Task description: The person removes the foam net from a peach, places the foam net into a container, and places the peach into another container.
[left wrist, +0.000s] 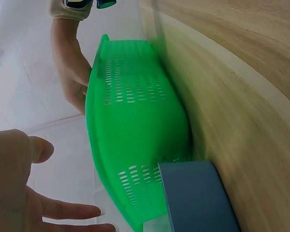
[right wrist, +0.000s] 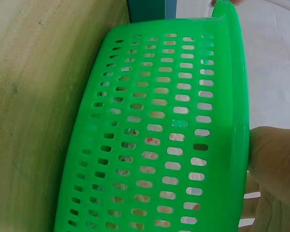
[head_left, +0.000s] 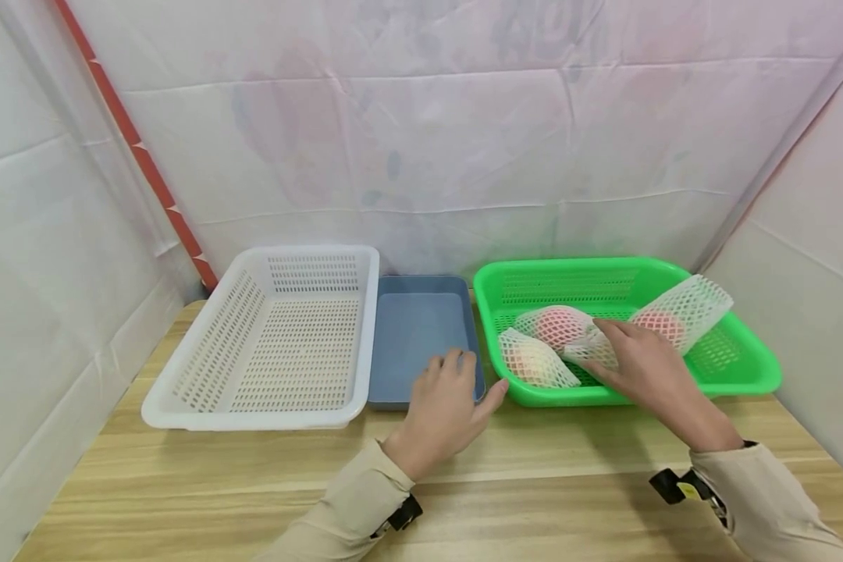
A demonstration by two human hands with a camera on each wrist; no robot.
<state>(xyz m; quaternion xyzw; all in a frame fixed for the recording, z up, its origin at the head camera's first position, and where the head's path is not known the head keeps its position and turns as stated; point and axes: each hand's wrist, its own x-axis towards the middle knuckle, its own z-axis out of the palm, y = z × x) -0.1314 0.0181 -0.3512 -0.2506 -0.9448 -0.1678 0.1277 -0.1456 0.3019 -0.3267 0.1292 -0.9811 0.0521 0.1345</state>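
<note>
My right hand [head_left: 646, 367] reaches over the front rim of the green basket [head_left: 759, 367], its thumb and fingers around white foam netting [head_left: 597, 349]. Beside those fingertips lies a pinkish round fruit [head_left: 558, 324] in a white foam net. A paler yellowish netted fruit [head_left: 534, 363] rests at the basket's front left. Another pink netted fruit [head_left: 660, 324], its long sleeve [head_left: 702, 304] leaning on the back rim, is partly behind the hand. Over the front right of the blue-grey tray [head_left: 421, 320] hovers my left hand [head_left: 442, 414], fingers spread, holding nothing.
A white perforated basket [head_left: 365, 336] stands left of the tray on the wooden table [head_left: 499, 499]. White cloth [head_left: 428, 156] hangs behind and at both sides. A red strip [head_left: 140, 156] runs down the left corner.
</note>
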